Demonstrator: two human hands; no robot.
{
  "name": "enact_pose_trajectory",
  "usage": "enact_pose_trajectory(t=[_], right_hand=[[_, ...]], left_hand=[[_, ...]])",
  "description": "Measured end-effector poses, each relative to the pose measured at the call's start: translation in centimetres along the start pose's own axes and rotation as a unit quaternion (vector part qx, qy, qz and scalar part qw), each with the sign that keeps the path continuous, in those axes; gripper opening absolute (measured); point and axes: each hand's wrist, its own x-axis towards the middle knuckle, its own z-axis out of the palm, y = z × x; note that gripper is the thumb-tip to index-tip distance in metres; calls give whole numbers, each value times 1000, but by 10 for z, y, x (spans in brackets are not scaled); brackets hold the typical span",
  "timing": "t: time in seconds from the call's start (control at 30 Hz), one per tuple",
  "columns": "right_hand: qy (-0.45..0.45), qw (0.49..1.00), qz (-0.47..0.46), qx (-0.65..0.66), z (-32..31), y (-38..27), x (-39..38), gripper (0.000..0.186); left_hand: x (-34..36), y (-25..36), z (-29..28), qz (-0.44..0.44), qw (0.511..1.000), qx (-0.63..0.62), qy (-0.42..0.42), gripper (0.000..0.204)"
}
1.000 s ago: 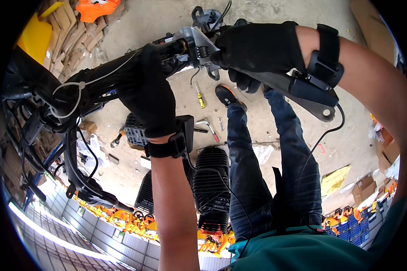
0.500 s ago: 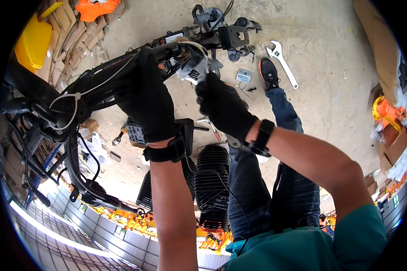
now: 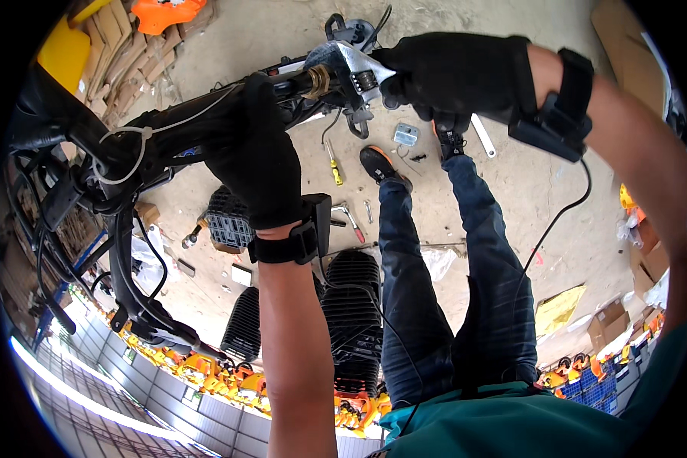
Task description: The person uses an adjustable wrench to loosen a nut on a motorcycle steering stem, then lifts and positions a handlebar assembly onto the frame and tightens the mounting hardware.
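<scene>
My left hand [image 3: 259, 164], in a black glove with a wrist strap, grips the black handlebar [image 3: 168, 130] of a two-wheeler. My right hand [image 3: 458, 72], also gloved, is closed on the handle of a silver adjustable wrench [image 3: 355, 69]. The wrench jaws sit at a brass fitting [image 3: 318, 79] on the end of the bar. White cable runs along the handlebar near my left hand.
On the concrete floor lie a yellow-handled screwdriver [image 3: 332, 164], a second wrench [image 3: 482, 137], a small grey metal box [image 3: 406, 134] and black ribbed parts [image 3: 355, 305]. A yellow container [image 3: 65, 53] and cardboard stand at the upper left. My legs stretch below the bar.
Half a second ago my right hand was lower, under the bar's end; it has swung up and right with the wrench. My left hand kept its grip.
</scene>
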Motion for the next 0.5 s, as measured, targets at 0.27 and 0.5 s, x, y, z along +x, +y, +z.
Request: enact_pose_trajectory(t=[0.27,0.5], right_hand=[[16,999,44,-28,-16,-14,13,21],[-38,995,85,34,4,-30,13,20]], left_hand=[[0,-4,-1,-14,1000,-13,20,12],[-1,-3,2,-4,1000,-12,23,13]])
